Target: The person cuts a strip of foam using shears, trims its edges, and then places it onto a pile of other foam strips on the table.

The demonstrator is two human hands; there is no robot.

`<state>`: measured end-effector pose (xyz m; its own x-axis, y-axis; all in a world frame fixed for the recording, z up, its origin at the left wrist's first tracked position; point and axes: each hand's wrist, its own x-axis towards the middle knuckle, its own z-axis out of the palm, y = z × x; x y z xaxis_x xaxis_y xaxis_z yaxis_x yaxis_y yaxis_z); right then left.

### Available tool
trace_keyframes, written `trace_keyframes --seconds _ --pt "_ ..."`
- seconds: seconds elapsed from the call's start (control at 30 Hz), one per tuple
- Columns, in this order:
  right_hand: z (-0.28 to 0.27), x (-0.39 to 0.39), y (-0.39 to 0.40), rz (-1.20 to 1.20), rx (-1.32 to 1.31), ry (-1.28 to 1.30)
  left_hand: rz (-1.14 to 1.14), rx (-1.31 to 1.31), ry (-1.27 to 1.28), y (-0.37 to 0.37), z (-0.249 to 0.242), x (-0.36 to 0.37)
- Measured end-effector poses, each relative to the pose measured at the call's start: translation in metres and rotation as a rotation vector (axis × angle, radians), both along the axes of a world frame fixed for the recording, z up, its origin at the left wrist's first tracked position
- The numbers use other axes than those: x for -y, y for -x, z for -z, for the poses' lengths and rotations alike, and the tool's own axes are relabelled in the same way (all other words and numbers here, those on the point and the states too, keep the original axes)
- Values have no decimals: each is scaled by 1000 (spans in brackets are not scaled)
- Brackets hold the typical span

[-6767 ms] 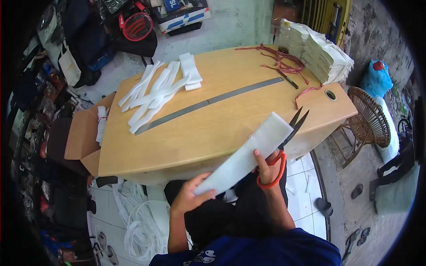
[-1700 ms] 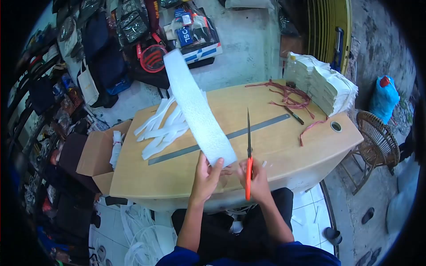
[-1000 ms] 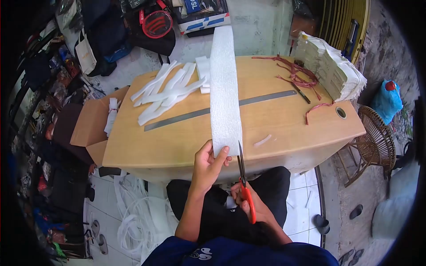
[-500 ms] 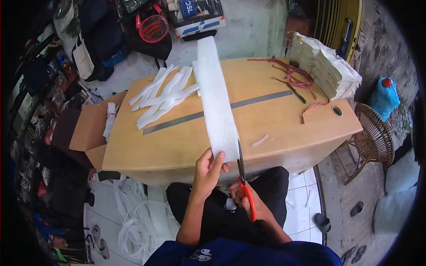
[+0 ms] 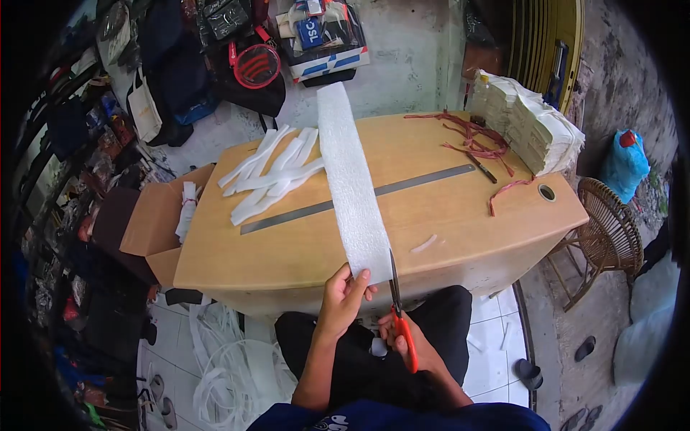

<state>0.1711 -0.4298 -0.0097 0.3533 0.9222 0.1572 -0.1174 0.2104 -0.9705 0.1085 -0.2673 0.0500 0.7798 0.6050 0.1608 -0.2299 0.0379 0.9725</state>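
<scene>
The fingers of my left hand (image 5: 339,305) pinch the near end of the wide white foam strip (image 5: 352,172), thumb on top and the others partly hidden beneath. Gripped at that low corner, its right edge stays free of my knuckles, which I judge keeps them out of the blades' way. The strip rises from my grip and crosses my view of the desk (image 5: 474,223), its limpness probably why I pinch it so near the scissors (image 5: 403,332). My right hand (image 5: 425,352) is closed around their orange handles, blades pointing up along that edge, seemingly so they run in line with it; I cannot tell whether they bite. On the desk, the metal ruler (image 5: 424,177) passes behind the strip, thin white strips (image 5: 287,174) lie to the left, and a small offcut (image 5: 424,243) sits to the right.
</scene>
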Motion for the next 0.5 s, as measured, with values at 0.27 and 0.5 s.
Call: trace_keyframes --seconds 0.27,0.5 --pt "5 8 -2 -29 65 63 -29 14 45 1 5 -4" --pt "9 8 1 -68 154 134 -36 69 62 1 1 -6"
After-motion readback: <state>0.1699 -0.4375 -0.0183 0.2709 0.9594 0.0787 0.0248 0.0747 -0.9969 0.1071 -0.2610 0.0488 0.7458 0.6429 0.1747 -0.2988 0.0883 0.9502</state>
